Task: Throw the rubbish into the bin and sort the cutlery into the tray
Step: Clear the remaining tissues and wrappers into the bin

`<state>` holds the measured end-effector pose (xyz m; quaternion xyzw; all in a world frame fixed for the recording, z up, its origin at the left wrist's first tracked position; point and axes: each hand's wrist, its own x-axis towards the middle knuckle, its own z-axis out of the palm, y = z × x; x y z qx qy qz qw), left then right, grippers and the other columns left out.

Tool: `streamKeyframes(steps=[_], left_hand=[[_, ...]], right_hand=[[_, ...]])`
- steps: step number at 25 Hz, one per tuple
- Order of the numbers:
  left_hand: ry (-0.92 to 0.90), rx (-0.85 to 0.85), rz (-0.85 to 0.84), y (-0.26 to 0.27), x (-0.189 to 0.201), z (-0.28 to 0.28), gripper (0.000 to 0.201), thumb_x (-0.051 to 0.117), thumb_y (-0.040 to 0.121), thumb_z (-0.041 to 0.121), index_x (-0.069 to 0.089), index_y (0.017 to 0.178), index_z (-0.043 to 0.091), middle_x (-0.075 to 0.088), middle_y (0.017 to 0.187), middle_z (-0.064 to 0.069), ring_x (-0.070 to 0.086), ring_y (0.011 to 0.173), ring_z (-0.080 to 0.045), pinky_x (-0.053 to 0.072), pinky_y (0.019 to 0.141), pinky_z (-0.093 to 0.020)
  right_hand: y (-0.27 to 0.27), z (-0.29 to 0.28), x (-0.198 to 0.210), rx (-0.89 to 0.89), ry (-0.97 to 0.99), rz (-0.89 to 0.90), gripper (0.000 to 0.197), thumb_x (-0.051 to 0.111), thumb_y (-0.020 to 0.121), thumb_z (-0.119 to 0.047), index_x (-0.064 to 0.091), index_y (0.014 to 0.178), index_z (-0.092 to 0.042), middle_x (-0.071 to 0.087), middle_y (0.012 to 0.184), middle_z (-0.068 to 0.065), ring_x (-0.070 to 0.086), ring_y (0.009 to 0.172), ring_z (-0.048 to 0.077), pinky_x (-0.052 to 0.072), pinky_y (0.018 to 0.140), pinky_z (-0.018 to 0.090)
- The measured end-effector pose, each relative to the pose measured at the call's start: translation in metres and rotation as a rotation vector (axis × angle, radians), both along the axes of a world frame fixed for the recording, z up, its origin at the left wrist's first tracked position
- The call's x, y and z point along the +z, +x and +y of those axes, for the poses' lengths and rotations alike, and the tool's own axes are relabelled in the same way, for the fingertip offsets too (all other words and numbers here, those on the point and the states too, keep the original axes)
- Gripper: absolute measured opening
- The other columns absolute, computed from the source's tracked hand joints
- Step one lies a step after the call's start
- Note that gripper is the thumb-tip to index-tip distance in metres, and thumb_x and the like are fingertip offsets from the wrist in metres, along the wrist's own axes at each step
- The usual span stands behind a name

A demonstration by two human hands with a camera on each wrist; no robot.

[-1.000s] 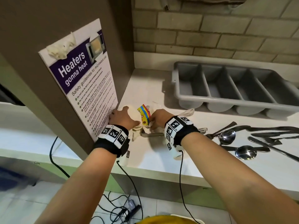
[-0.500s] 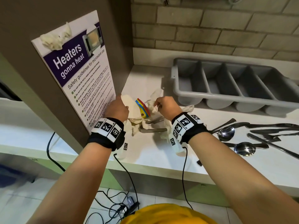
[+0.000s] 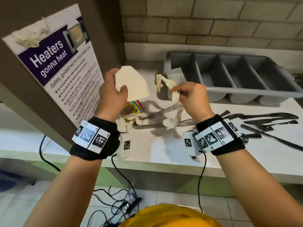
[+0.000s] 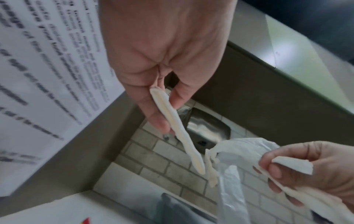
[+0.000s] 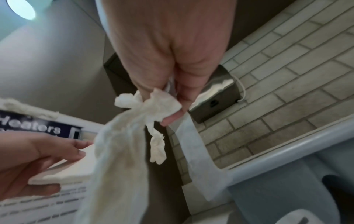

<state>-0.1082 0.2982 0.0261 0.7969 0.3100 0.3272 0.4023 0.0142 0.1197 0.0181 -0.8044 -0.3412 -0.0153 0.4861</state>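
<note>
My left hand (image 3: pixel 114 89) pinches a flat folded cream napkin (image 3: pixel 132 84), seen edge-on as the napkin (image 4: pixel 178 131), lifted above the counter. My right hand (image 3: pixel 190 97) grips a crumpled tissue (image 3: pixel 165 84) with a thin clear plastic wrapper (image 5: pixel 193 145) hanging from it. Under the hands, a colourful wrapper (image 3: pixel 135 108), more crumpled tissue (image 3: pixel 172 122) and metal tongs (image 3: pixel 157 118) lie on the white counter (image 3: pixel 155 148). The grey cutlery tray (image 3: pixel 229 79) with several compartments stands behind on the right. No bin is in view.
Spoons, forks and knives (image 3: pixel 268 123) lie loose on the counter at the right. A brown cabinet side with a microwave poster (image 3: pixel 54 66) stands close on the left. A brick wall (image 3: pixel 213 22) closes the back. Cables (image 3: pixel 114 205) trail on the floor below.
Both hands have risen from the rubbish pile on the counter, the left lifting the folded napkin and the right pulling up the crumpled tissue and plastic. The tongs are now uncovered.
</note>
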Motion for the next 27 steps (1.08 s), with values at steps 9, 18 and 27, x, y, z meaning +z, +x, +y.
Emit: streamKeyframes(steps=[9,18,27], left_hand=[[-0.066,-0.172,-0.186,-0.017,-0.013,-0.139,0.044,0.054,0.079,0.006,0.044,0.122,0.012,0.055,0.088,0.019,0.057,0.078,0.014,0.052,0.070,-0.020],[-0.198,-0.073,-0.013,-0.103,-0.136,-0.307,0.036,0.055,0.081,0.014,0.040,0.112,0.025,0.060,0.088,0.017,0.065,0.076,-0.012,0.057,0.067,-0.038],[-0.254,-0.003,0.509,-0.141,-0.318,-0.349,0.036,0.055,0.084,0.002,0.047,0.119,0.004,0.058,0.085,-0.003,0.054,0.069,-0.021,0.040,0.065,-0.026]], right_hand=[[-0.053,-0.137,-0.025,0.042,0.051,0.110,0.033,0.061,0.069,0.021,0.075,0.087,-0.003,0.067,0.083,0.001,0.066,0.076,0.004,0.052,0.073,0.017],[-0.109,-0.279,-0.130,0.145,-0.112,0.321,0.032,0.060,0.072,0.020,0.075,0.091,-0.001,0.063,0.097,-0.001,0.060,0.086,0.000,0.038,0.082,-0.009],[-0.135,-0.314,-0.317,0.455,-0.697,0.448,0.035,0.050,0.087,0.003,0.069,0.112,-0.014,0.061,0.131,0.004,0.054,0.123,0.019,0.034,0.105,0.023]])
